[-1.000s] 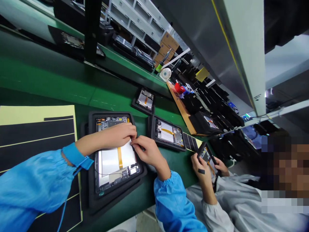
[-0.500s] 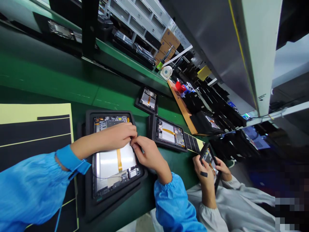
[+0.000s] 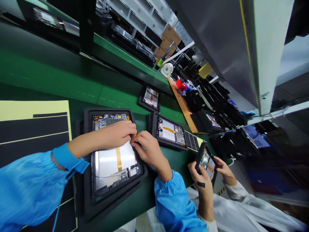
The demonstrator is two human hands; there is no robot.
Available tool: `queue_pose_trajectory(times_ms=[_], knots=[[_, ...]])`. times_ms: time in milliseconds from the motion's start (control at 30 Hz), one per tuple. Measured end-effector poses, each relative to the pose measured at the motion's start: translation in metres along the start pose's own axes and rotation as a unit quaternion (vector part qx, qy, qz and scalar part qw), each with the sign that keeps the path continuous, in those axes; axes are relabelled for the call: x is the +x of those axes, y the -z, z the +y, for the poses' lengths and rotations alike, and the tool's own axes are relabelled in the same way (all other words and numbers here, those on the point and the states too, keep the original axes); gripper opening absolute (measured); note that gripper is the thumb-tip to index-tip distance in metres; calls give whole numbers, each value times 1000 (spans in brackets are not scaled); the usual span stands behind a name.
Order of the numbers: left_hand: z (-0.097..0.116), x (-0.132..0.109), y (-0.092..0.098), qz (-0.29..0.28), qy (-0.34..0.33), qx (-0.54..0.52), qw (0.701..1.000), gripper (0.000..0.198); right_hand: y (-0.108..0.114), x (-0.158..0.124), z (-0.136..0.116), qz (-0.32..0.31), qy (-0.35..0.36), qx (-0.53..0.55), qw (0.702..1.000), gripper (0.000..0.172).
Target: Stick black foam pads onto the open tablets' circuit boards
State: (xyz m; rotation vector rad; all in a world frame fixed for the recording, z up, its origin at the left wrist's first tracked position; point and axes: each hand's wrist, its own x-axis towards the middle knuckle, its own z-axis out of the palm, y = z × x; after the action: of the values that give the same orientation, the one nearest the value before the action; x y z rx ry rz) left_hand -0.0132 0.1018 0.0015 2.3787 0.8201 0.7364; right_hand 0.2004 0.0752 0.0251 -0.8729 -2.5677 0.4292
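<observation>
An opened tablet [image 3: 113,161] with a silver battery and an orange strip lies in a black foam tray [image 3: 106,199] on the green bench. My left hand [image 3: 119,132] rests on the tablet's upper half, fingers curled and pinched at its right edge. My right hand [image 3: 147,149] meets it there, fingers pinched together on the same spot. What the fingertips hold is too small to make out. Both arms wear blue sleeves.
A yellow sheet with black strips [image 3: 31,129] lies at the left. Two more opened tablets in trays [image 3: 170,131] [image 3: 150,97] sit to the right. A co-worker in white holds another tablet [image 3: 206,162] in both hands. Shelves, boxes and a small white fan [image 3: 167,69] stand behind.
My hands have stayed pinched at the tablet's right edge. The view has swung slightly, and the co-worker's tablet has tilted up a little.
</observation>
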Motion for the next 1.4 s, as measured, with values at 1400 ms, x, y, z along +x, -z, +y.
queue_pose_trajectory(times_ms=[1400], knots=[[0, 0, 1, 3, -9, -10, 1000, 28, -4, -8, -12, 22, -61, -42, 997, 13]])
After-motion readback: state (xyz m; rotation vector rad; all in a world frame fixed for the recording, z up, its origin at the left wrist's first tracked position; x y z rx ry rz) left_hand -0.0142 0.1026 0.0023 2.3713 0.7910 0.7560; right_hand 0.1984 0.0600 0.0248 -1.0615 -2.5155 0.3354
